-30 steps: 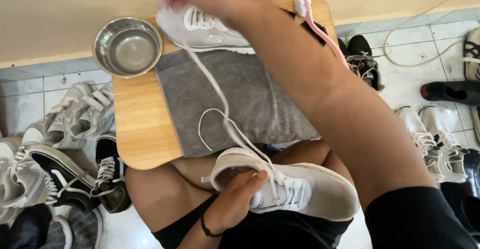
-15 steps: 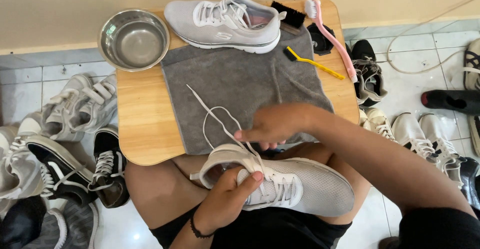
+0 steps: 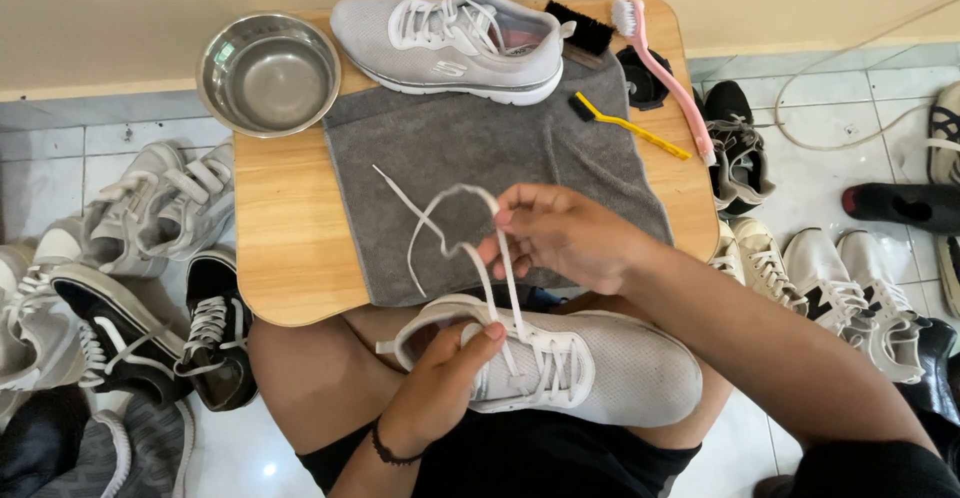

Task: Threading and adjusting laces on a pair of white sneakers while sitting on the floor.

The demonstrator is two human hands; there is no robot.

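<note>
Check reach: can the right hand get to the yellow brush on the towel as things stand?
Probably yes, once freed. The right hand is pinching the white lace over the grey towel. The yellow brush lies just beyond it on the towel's far edge, with nothing between them.

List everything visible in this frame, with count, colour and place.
Shoe on lap: one, light grey, across the thighs.
Lace: one, white, looped above the lap shoe.
Second shoe: one, grey, table's far edge.
Towel: one, grey, on the table.
Table: one, light wood.
Bowl: one, steel, far left corner.
Brushes: pink, yellow, black, far right.
Floor shoes: many, both sides.
Left hand: on the lap shoe.
Right hand: pinching the lace.
</note>
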